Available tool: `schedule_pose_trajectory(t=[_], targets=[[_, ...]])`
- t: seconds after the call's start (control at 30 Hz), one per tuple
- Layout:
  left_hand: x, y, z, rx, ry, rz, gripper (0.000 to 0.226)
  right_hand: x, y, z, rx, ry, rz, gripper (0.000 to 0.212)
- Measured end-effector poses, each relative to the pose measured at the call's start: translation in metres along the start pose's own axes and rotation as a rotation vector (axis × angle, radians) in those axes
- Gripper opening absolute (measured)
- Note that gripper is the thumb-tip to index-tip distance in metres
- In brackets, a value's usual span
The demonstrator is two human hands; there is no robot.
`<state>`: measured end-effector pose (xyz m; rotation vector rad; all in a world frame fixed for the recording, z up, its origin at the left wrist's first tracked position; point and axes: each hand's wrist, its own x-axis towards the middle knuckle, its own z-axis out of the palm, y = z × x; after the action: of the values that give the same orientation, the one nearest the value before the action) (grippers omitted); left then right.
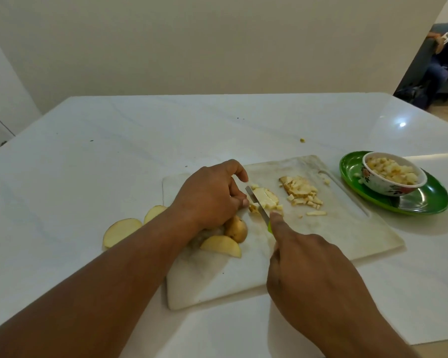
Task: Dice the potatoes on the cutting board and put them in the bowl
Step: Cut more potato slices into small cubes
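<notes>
Leftmost, 2 pale potato slices (122, 231) lie on the white table (88, 164) beside the white rectangular cutting board (347, 228). Left hand (210, 195), fingers curled, steadies a half-cut potato piece (265, 198); more potato chunks (230, 236) sit under its wrist. Right hand (311, 270) grips a green-handled knife (258, 206), blade on that piece. Diced pile (301, 192) mid-board. Floral bowl (393, 177) of dice on green plate (429, 200), far right.

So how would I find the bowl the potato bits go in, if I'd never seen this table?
Start at the white cutting board in the middle of the table and look just past its far right corner. There a shiny green plate sits, and the bowl stands on it. It is the only dish with flowers painted on its side, and it already holds pale potato cubes.
</notes>
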<state>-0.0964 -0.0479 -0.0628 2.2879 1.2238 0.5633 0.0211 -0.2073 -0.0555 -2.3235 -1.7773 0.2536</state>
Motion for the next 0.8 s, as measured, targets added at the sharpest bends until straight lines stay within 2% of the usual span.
schedule_pose_trajectory(t=[0.17,0.33,0.5,0.67,0.8], targets=[[0.000,0.001,0.002,-0.009,-0.003,-0.020,0.042,-0.001,-0.003,-0.004,-0.047,-0.019,-0.006,0.075],[-0.002,0.003,0.002,0.001,0.032,-0.038,0.036,-0.007,-0.004,-0.006,-0.128,-0.075,-0.025,0.078],[-0.001,0.001,0.002,0.004,0.015,-0.010,0.032,-0.023,0.003,-0.013,-0.097,-0.189,0.033,0.079],[-0.002,-0.003,-0.009,-0.039,-0.101,0.019,0.036,-0.028,0.012,-0.014,0.011,-0.030,0.010,0.068],[-0.006,-0.003,-0.012,-0.050,-0.055,0.059,0.042,-0.021,0.016,-0.013,0.057,0.074,-0.023,0.064]])
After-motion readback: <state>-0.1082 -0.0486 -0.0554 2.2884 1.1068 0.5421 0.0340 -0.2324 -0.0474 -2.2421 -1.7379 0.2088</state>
